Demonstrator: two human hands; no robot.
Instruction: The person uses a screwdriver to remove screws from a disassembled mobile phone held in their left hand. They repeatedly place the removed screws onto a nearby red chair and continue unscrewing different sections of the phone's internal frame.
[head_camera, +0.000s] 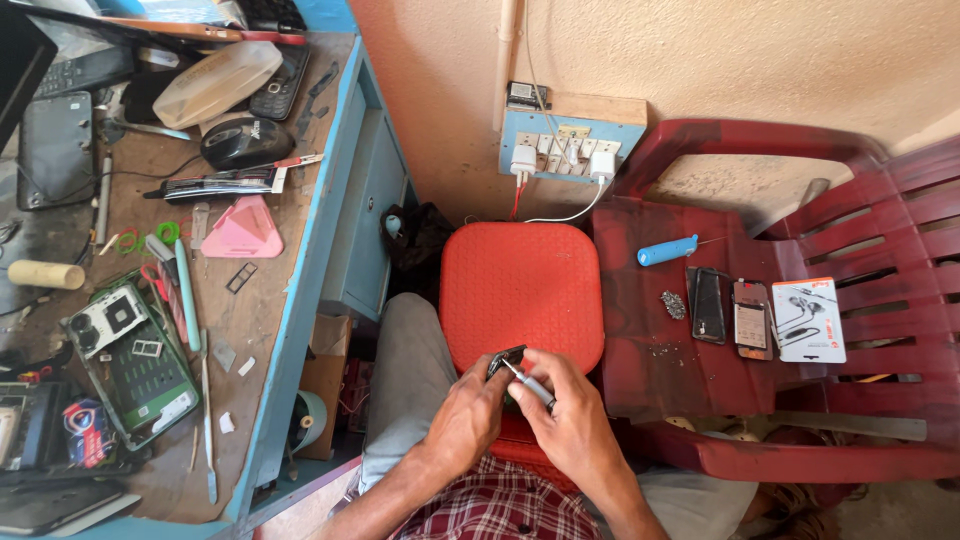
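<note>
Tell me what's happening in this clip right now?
A seated person is working on a small dark phone over a red stool. The left hand holds the phone, while the right hand presses a thin metal tool against it. On the dark red chair to the right lie a blue-handled screwdriver, two more phones, a small pile of screws and a white box. The workbench on the left is cluttered with phone parts and tools.
</note>
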